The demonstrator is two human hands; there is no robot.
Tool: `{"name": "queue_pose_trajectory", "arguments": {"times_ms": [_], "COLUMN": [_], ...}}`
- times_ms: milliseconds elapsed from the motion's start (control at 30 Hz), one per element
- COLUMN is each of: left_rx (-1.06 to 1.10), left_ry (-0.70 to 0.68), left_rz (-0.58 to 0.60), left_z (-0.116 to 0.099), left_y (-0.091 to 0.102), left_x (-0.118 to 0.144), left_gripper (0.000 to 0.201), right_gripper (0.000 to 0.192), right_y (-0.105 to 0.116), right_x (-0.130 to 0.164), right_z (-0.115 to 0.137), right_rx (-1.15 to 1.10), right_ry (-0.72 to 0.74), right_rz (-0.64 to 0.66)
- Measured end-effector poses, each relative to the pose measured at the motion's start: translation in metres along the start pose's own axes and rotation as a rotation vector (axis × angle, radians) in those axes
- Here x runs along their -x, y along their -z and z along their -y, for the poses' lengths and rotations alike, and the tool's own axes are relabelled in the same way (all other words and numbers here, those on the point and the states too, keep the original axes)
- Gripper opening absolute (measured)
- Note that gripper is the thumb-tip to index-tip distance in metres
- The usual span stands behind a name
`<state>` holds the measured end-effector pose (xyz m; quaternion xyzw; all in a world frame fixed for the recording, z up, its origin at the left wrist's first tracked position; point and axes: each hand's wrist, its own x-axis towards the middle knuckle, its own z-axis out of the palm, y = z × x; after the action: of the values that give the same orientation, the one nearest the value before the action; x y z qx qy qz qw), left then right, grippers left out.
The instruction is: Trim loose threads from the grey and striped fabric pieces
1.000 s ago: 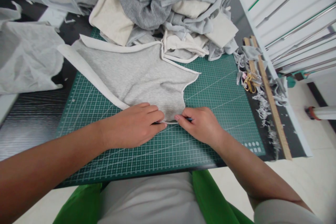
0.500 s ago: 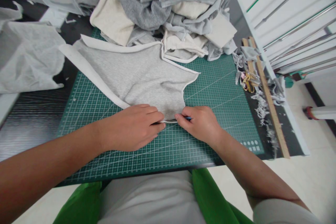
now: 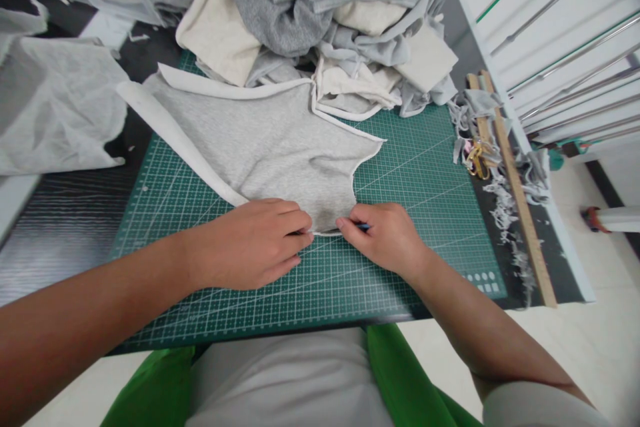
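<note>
Against a second ago, the left hand's [image 3: 255,240] lowest visible digit has drawn back from the gray fabric piece's [image 3: 280,147] near edge, its fingers curled there, grip impossible to tell, while the right hand [image 3: 387,240] stays closed around a slim blue tool [image 3: 363,227] at the near right corner. The fabric lies in the same place on the green cutting mat [image 3: 430,173], its far edge against the cloth pile [image 3: 280,20]; bare mat opens rightward, toward the wooden strips [image 3: 523,207], and nearer the person.
</note>
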<state>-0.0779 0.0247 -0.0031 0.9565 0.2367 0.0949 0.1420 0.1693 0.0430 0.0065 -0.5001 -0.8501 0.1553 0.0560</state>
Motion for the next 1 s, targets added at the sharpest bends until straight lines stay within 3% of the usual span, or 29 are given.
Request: {"name": "queue_pose_trajectory", "arguments": {"times_ms": [1000], "left_rx": [0.031], "left_ry": [-0.018], "left_rz": [-0.021], "left_z": [0.0031], "left_y": [0.0004], "left_x": [-0.0006], "left_gripper": [0.023], "right_gripper": [0.038], "right_y": [-0.0001], "right_x": [0.0], "right_z": [0.003], "right_rx": [0.088], "right_ry": [0.025], "right_rz": [-0.008]}}
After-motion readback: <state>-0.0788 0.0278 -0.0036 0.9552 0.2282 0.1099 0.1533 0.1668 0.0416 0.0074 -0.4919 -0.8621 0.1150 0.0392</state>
